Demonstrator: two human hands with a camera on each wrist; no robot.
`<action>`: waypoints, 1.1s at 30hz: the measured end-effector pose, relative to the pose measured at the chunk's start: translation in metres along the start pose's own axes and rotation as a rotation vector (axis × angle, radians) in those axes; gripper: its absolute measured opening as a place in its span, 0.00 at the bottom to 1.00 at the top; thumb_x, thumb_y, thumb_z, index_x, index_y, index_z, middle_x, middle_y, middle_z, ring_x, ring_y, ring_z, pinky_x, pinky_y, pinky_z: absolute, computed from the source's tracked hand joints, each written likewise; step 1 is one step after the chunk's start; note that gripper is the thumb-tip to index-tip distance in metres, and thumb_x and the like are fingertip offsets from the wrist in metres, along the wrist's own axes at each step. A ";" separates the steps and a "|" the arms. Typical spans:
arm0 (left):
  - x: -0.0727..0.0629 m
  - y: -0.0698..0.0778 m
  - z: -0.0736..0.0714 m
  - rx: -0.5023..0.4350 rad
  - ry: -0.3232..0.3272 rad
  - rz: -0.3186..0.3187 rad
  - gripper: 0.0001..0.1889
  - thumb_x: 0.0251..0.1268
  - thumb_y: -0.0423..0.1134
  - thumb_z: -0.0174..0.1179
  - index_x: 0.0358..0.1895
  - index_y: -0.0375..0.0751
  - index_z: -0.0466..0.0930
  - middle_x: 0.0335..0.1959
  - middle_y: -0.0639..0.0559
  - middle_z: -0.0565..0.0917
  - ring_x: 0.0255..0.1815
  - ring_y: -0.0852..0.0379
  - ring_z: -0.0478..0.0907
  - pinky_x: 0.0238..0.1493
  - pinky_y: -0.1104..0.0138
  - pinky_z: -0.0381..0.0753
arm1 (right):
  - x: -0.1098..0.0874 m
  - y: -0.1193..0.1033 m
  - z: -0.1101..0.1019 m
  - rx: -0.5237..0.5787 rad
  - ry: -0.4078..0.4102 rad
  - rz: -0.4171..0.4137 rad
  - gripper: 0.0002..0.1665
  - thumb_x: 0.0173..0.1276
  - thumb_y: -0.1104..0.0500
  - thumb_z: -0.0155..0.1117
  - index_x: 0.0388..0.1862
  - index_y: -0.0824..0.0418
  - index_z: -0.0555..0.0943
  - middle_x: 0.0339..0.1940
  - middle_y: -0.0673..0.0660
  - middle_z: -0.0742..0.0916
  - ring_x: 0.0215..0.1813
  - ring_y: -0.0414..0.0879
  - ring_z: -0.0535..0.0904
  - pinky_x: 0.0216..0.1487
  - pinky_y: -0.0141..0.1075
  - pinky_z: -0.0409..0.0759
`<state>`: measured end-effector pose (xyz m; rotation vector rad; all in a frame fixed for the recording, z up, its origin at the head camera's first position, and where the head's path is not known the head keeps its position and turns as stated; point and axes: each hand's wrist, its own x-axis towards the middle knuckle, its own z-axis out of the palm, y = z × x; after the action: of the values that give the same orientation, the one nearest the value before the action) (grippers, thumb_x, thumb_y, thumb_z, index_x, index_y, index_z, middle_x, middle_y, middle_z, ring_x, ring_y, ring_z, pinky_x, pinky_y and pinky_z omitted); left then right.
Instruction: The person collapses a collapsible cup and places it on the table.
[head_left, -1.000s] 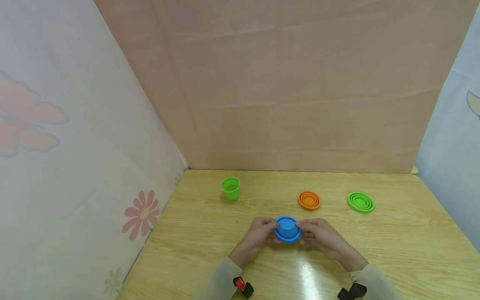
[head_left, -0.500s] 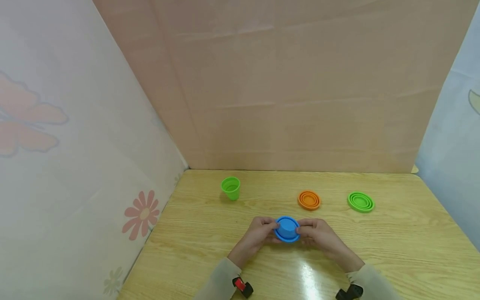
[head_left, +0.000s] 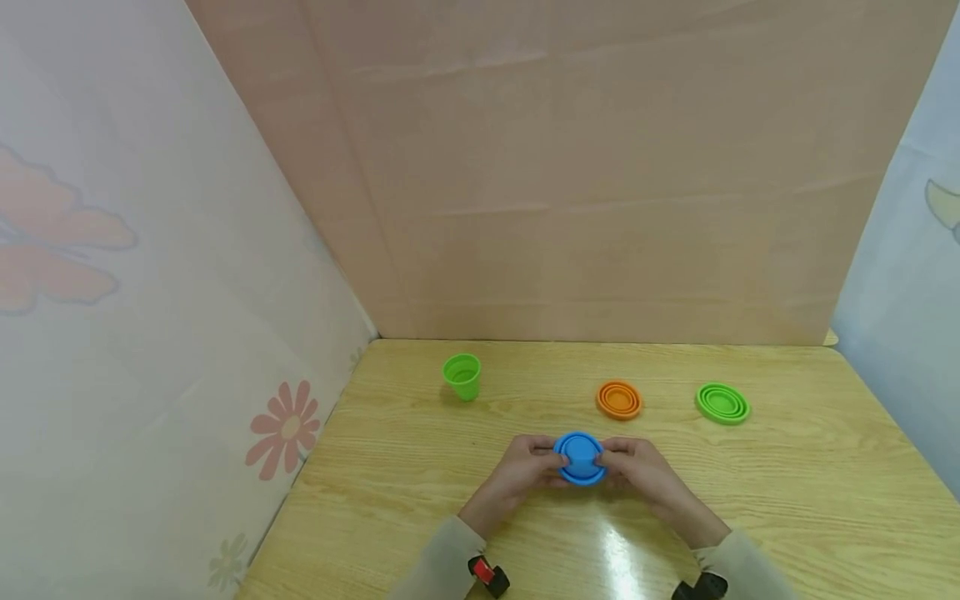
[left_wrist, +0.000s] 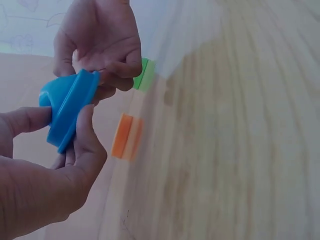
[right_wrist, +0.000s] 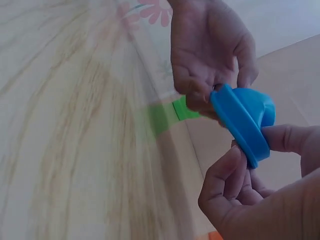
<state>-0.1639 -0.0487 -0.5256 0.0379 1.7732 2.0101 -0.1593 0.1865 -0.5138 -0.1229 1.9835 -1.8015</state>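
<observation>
A blue collapsible cup (head_left: 581, 451) is held above the table between both hands, its partly folded middle bulging toward the thumbs. My left hand (head_left: 520, 472) pinches its left side, thumb on the bulging face and fingers behind the rim. On the opposite side my right hand (head_left: 647, 472) grips it the same way. Seen from the left wrist, the cup (left_wrist: 65, 112) has a wide rim, and its raised part leans to one side. The right wrist view shows the cup's bulge (right_wrist: 257, 107) dented near the right thumb.
A green cup (head_left: 462, 379) stands expanded at the back left of the wooden table (head_left: 390, 467). An orange collapsed cup (head_left: 618, 401) and a green collapsed cup (head_left: 722, 404) lie flat behind and to the right of the hands. Cloth-covered walls surround the table.
Both thumbs have moved inward over the blue cup's middle, which now looks flatter. The cup has shifted slightly right with the left hand. The other cups stay where they were.
</observation>
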 end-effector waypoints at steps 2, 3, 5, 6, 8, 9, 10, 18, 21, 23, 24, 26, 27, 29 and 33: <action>0.002 -0.002 0.001 0.000 0.029 0.005 0.17 0.69 0.30 0.65 0.59 0.28 0.83 0.50 0.38 0.91 0.47 0.51 0.91 0.50 0.57 0.93 | -0.001 -0.002 0.001 0.026 -0.031 0.011 0.30 0.78 0.56 0.62 0.67 0.78 0.74 0.41 0.46 0.90 0.41 0.38 0.85 0.44 0.33 0.88; 0.003 -0.002 0.001 -0.004 0.041 0.006 0.17 0.69 0.30 0.65 0.59 0.28 0.83 0.51 0.38 0.91 0.47 0.51 0.91 0.50 0.57 0.93 | 0.000 -0.002 0.000 0.035 -0.047 0.011 0.32 0.79 0.55 0.63 0.69 0.79 0.72 0.43 0.46 0.90 0.42 0.38 0.85 0.45 0.34 0.88; 0.004 -0.001 0.001 -0.001 0.057 0.007 0.18 0.70 0.30 0.64 0.60 0.28 0.83 0.51 0.38 0.91 0.48 0.52 0.91 0.51 0.57 0.93 | 0.000 -0.003 0.000 0.054 -0.076 0.016 0.35 0.79 0.53 0.64 0.71 0.78 0.70 0.46 0.47 0.90 0.45 0.38 0.85 0.46 0.34 0.88; 0.004 -0.001 0.001 -0.002 0.064 0.008 0.18 0.70 0.30 0.64 0.60 0.28 0.83 0.51 0.38 0.91 0.49 0.51 0.91 0.51 0.57 0.93 | 0.000 -0.003 -0.001 0.053 -0.085 0.014 0.36 0.78 0.53 0.65 0.72 0.78 0.69 0.47 0.48 0.91 0.46 0.38 0.85 0.47 0.35 0.88; 0.005 0.000 0.001 0.002 0.075 0.002 0.18 0.70 0.30 0.64 0.60 0.28 0.83 0.51 0.38 0.91 0.49 0.51 0.91 0.51 0.57 0.93 | 0.001 -0.003 0.000 0.047 -0.093 0.005 0.37 0.76 0.53 0.68 0.71 0.78 0.69 0.48 0.49 0.91 0.47 0.39 0.86 0.47 0.35 0.87; 0.005 0.001 0.001 0.010 0.080 -0.002 0.18 0.70 0.30 0.64 0.61 0.29 0.83 0.50 0.39 0.91 0.48 0.51 0.91 0.51 0.57 0.93 | 0.001 -0.002 0.001 0.040 -0.085 -0.001 0.36 0.75 0.53 0.69 0.70 0.77 0.70 0.47 0.49 0.92 0.47 0.39 0.86 0.46 0.35 0.87; 0.005 0.001 0.001 0.018 0.086 -0.003 0.18 0.70 0.30 0.64 0.61 0.29 0.83 0.50 0.39 0.91 0.48 0.51 0.91 0.51 0.57 0.93 | 0.002 -0.002 0.001 0.037 -0.078 -0.002 0.35 0.74 0.54 0.70 0.68 0.76 0.72 0.46 0.49 0.92 0.46 0.39 0.86 0.45 0.34 0.86; 0.005 -0.002 0.003 0.082 0.088 0.018 0.17 0.71 0.31 0.66 0.61 0.31 0.83 0.46 0.44 0.91 0.44 0.55 0.91 0.46 0.61 0.94 | 0.004 0.000 0.012 0.055 -0.016 0.024 0.24 0.69 0.58 0.74 0.57 0.70 0.78 0.38 0.45 0.92 0.40 0.37 0.84 0.41 0.33 0.83; 0.003 -0.002 0.000 0.084 0.031 0.035 0.21 0.71 0.32 0.66 0.64 0.30 0.81 0.49 0.44 0.91 0.46 0.55 0.90 0.47 0.62 0.93 | 0.005 -0.001 0.012 0.049 0.012 0.036 0.24 0.68 0.58 0.75 0.56 0.71 0.78 0.38 0.45 0.92 0.39 0.38 0.84 0.40 0.33 0.84; 0.002 -0.002 -0.003 0.067 -0.010 0.036 0.23 0.69 0.33 0.68 0.66 0.31 0.80 0.51 0.44 0.90 0.48 0.55 0.89 0.48 0.63 0.93 | 0.006 -0.001 0.011 0.044 0.020 0.036 0.25 0.68 0.58 0.75 0.57 0.71 0.78 0.38 0.45 0.92 0.39 0.39 0.83 0.40 0.33 0.83; 0.001 -0.001 -0.005 0.064 -0.029 0.039 0.24 0.68 0.33 0.68 0.67 0.32 0.79 0.53 0.44 0.90 0.48 0.55 0.89 0.49 0.63 0.92 | 0.006 -0.001 0.010 0.040 0.019 0.031 0.26 0.68 0.58 0.75 0.57 0.72 0.78 0.38 0.45 0.92 0.39 0.39 0.83 0.39 0.33 0.83; 0.001 -0.001 -0.007 0.065 -0.062 0.051 0.26 0.67 0.33 0.70 0.67 0.32 0.78 0.54 0.43 0.89 0.49 0.55 0.89 0.50 0.63 0.92 | 0.006 -0.001 0.010 0.040 0.014 0.026 0.26 0.68 0.58 0.75 0.58 0.72 0.78 0.38 0.45 0.92 0.38 0.39 0.82 0.39 0.33 0.82; 0.001 -0.001 -0.008 0.061 -0.069 0.050 0.27 0.66 0.32 0.70 0.67 0.32 0.78 0.54 0.43 0.89 0.49 0.55 0.89 0.50 0.63 0.92 | 0.006 -0.001 0.010 0.043 0.012 0.026 0.26 0.68 0.58 0.75 0.57 0.72 0.78 0.38 0.45 0.92 0.38 0.39 0.82 0.38 0.33 0.82; 0.001 -0.002 -0.008 0.071 -0.072 0.055 0.27 0.66 0.32 0.71 0.68 0.32 0.78 0.53 0.44 0.88 0.48 0.55 0.89 0.50 0.63 0.92 | 0.005 -0.001 0.010 0.044 0.007 0.023 0.25 0.68 0.59 0.75 0.57 0.71 0.78 0.37 0.45 0.92 0.38 0.39 0.82 0.38 0.32 0.82; 0.002 -0.004 -0.006 0.082 -0.054 0.067 0.27 0.65 0.31 0.71 0.68 0.33 0.79 0.52 0.44 0.87 0.47 0.56 0.89 0.51 0.63 0.92 | 0.005 -0.002 0.013 0.035 0.020 0.028 0.23 0.69 0.60 0.73 0.56 0.71 0.77 0.37 0.45 0.91 0.39 0.40 0.82 0.39 0.33 0.82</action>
<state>-0.1664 -0.0528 -0.5314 0.1778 1.8415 1.9619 -0.1592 0.1724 -0.5136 -0.0664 1.9574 -1.8255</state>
